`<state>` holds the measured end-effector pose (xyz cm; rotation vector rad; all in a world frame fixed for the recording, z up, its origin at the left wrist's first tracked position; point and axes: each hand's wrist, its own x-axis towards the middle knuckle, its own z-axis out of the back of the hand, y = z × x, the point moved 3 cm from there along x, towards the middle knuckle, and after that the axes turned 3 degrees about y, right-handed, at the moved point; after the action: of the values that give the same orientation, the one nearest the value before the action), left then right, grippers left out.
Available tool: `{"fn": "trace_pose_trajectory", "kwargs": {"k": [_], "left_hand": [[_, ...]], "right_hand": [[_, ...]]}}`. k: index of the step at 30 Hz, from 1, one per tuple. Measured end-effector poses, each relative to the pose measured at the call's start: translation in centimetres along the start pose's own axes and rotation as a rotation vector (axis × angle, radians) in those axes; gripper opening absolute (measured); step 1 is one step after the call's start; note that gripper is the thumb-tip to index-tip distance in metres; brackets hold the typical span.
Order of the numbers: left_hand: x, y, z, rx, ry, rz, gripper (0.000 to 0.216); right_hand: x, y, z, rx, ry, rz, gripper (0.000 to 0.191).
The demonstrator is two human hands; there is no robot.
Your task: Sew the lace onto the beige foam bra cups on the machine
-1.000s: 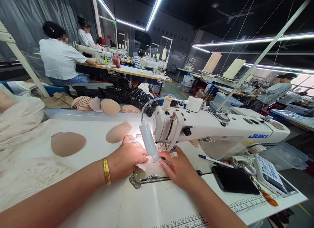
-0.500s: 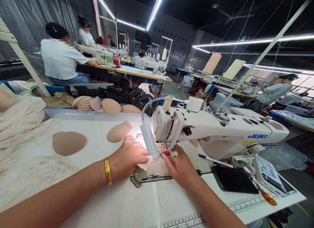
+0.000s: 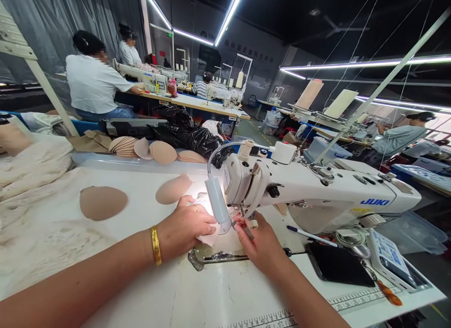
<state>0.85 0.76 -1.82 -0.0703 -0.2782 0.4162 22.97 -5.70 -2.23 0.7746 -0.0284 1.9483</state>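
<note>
My left hand (image 3: 185,224), with a gold bracelet at the wrist, is closed on a pale pink fabric piece (image 3: 210,237) lying on the sewing machine bed, left of the needle. My right hand (image 3: 265,247) is at the other side of the needle area, its thumb and fingers pinched together. What they pinch is hidden by the machine head. Above both hands stands the white sewing machine (image 3: 317,191). A small lamp (image 3: 216,199) on a bendable neck lights the fabric and blocks part of it. Near my left hand lies a beige cup-shaped pad (image 3: 172,189).
Another beige pad (image 3: 104,203) lies farther left, beside bunched cream lace fabric (image 3: 38,215). Several stacked pads (image 3: 123,146) line the table's back. A black phone (image 3: 340,264), a pen (image 3: 312,236) and a white device (image 3: 389,257) lie at the right. A person (image 3: 95,79) sits at a machine beyond.
The view has shifted slightly, so the scene sits a little farther right. Both hands stay by the needle, and my left hand keeps its hold on the fabric.
</note>
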Motion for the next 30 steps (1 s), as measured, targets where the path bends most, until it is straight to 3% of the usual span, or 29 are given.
{"fn": "trace_pose_trajectory", "kwargs": {"k": [3,11,16,21,25,30], "left_hand": [[0.0,0.0,0.2,-0.058,0.025,0.012,0.026],[-0.6,-0.6,0.0,0.014,-0.070,-0.022,0.022],[-1.0,-1.4,-0.5,0.052,-0.122,-0.043,0.008],[-1.4,-3.1,-0.3,0.099,-0.143,-0.110,0.015],[-1.4,-3.9,-0.3,0.142,-0.099,-0.107,0.018],[-0.8,-3.5,-0.5,0.133,-0.172,-0.077,0.018]], "right_hand": [[-0.1,0.1,0.0,-0.008,0.013,-0.007,0.019],[-0.4,0.2,-0.2,0.009,0.067,0.003,0.018],[-0.6,1.0,-0.3,0.085,0.240,0.066,0.022],[-0.7,2.1,-0.2,0.129,0.369,0.154,0.021],[-0.7,2.1,-0.4,0.107,0.366,0.150,0.024],[-0.7,1.4,-1.0,0.094,0.316,0.110,0.028]]}}
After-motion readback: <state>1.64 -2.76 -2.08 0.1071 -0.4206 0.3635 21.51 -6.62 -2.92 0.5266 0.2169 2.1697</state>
